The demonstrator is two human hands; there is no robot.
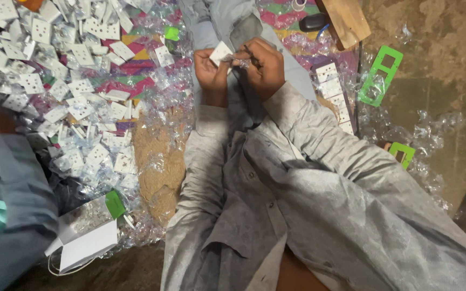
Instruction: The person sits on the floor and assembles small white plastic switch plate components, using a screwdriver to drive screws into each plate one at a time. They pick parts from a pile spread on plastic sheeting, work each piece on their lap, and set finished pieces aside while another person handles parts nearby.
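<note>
Floor-level workspace: bare dirt/concrete floor (449, 64) on the right, a multicoloured patterned mat (136, 67) on the left, person seated in a grey tunic w/ knees up.

Both hands sit together over the lap. Left hand (210, 73) is pinched shut on a small white socket plate (221, 52), held tilted, one corner up. Right hand (262, 64) is closed too, fingers curled round a bit of clear plastic wrap (242, 61) that touches the plate's edge; something thin and dark seems to lie along the fingers, too small to tell what it is.

Step in hand, judging by the grip: wrap and plate are being worked vs each other at the plate's right edge. Can't tell if the wrap is going on or coming off. Next move would need the left pinch kept firm on the plate while the right fingers pull or slide the film w/o tearing it.

Around: big heap of white plates (55, 64) mixed w/ clear film at left, short row of stacked plates (334, 91) just beside the right forearm, green plastic frame (379, 75) on the floor beyond it, smaller green piece (402, 153) nearer, wooden board (346, 19) at top, open white carton (84, 237) bottom left. Another person's blue sleeve (12, 183) shows at the left edge.
</note>
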